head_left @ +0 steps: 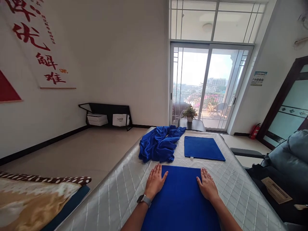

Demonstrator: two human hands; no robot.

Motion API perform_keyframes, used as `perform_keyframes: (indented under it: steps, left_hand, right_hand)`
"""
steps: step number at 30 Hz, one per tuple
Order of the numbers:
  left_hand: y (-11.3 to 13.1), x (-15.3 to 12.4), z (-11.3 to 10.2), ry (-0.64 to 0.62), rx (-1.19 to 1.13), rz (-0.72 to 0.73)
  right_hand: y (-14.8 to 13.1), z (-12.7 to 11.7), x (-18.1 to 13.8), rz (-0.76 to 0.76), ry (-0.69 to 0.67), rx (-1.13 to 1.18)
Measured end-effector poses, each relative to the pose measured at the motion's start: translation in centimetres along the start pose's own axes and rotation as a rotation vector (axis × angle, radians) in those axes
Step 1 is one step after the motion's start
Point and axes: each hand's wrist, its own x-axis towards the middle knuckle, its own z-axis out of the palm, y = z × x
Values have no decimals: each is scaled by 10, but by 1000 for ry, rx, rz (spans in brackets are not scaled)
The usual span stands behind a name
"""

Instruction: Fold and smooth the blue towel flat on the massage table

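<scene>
A blue cloth lies flat and smooth on the silvery quilted mattress, running toward me out of the bottom of the view. My left hand rests open along its left far corner, fingers pointing away, with a watch on the wrist. At the opposite far corner my right hand lies open, palm down on the cloth's right edge. Beyond them, a crumpled blue cloth sits in a loose heap on the left. To its right is a folded blue cloth, flat, with a small white tag at its near edge.
A potted plant stands on a dark chair past the mattress's far end. Grey padded seating flanks the right side. At lower left is a patterned blanket. A black rack stands against the wall.
</scene>
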Motion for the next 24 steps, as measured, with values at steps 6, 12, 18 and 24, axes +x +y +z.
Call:
perform_keyframes:
  steps: [6,12,18,24]
  left_hand:
    - [-2,0,3,20,1,12]
    - [0,0,1,6,30,-1]
    - [-1,0,3,-23,66,8]
    - [-1,1,4,-48,77,-7]
  right_hand:
    - [0,0,0,-3,9,15]
    - [1,2,1,-7,14,-22]
    - [-2,-2,-2,7,8,-10]
    - [-1,-1,-2,1,16,2]
